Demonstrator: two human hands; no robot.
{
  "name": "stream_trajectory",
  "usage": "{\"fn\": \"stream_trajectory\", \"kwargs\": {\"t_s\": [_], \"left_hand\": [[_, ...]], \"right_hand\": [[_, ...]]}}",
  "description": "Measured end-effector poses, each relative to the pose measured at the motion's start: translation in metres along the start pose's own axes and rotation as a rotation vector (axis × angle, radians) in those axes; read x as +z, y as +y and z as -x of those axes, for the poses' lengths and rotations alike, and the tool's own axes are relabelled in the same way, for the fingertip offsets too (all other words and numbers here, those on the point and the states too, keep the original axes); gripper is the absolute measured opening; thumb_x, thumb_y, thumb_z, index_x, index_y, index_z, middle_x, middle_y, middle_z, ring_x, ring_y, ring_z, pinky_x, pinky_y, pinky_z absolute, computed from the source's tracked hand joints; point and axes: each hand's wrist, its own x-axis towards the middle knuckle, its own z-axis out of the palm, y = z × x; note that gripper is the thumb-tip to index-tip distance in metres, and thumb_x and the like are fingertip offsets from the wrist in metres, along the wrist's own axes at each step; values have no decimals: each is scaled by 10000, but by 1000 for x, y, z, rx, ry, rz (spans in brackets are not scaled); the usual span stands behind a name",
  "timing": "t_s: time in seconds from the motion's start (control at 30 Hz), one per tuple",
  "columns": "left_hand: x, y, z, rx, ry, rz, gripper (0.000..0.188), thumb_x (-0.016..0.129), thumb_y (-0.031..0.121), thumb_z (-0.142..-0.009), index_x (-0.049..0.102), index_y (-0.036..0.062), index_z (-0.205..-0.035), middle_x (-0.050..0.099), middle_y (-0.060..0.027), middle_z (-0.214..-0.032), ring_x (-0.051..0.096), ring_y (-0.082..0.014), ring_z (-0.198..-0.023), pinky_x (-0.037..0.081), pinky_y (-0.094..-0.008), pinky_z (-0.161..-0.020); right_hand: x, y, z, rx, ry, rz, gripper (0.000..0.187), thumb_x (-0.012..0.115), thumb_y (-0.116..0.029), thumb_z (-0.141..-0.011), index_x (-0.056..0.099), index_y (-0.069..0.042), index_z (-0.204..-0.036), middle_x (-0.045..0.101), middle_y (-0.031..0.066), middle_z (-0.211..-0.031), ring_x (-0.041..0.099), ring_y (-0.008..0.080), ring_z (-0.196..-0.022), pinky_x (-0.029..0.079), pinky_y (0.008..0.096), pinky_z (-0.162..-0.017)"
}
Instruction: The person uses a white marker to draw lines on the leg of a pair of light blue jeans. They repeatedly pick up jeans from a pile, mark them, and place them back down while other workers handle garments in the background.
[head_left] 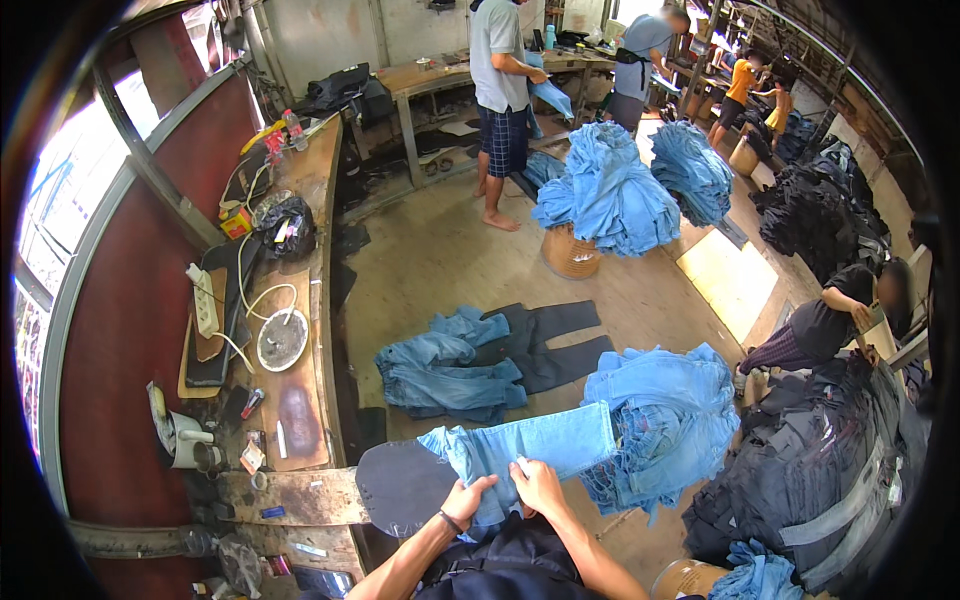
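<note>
A pair of light blue jeans [550,445] stretches in front of me, one leg reaching out to the right. My left hand [466,502] is closed on its bunched cloth at the left. Beside it, my right hand [538,487] pinches the near edge of the same jeans. The left end of the cloth rests over a dark, rounded board [405,488] that juts from the workbench. Just past the jeans' right end lies a heap of blue jeans [665,400]. My fingertips are partly hidden by the cloth.
The wooden workbench [325,230] at left carries a power strip [203,300], a round dish [283,340] and a white jug [185,440]. More jeans [440,365] lie on the floor ahead. Dark garments pile up [800,480] at right, near a seated person. Others stand farther back.
</note>
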Motion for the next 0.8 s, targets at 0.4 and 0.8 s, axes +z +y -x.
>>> {"fn": "stream_trajectory", "kwargs": {"t_s": [0.4, 0.8], "left_hand": [[-6, 1, -11, 65, -112, -55, 240, 702, 136, -991, 731, -38, -1153, 786, -132, -1064, 759, -246, -925, 627, -401, -811], [4, -10, -34, 322, -57, -428, 280, 766, 197, -936, 767, -58, -1052, 766, -64, -883, 666, -129, -764, 560, -346, -696]], "right_hand": [[-3, 8, 17, 166, 56, -475, 408, 611, -295, -1100, 559, -53, -776, 489, -4, -608, 515, 95, -520, 391, 340, -483], [8, 17, 15, -101, 152, -233, 395, 608, -300, -1077, 638, 39, -875, 597, 206, -750, 613, 372, -672, 447, 452, -631]]}}
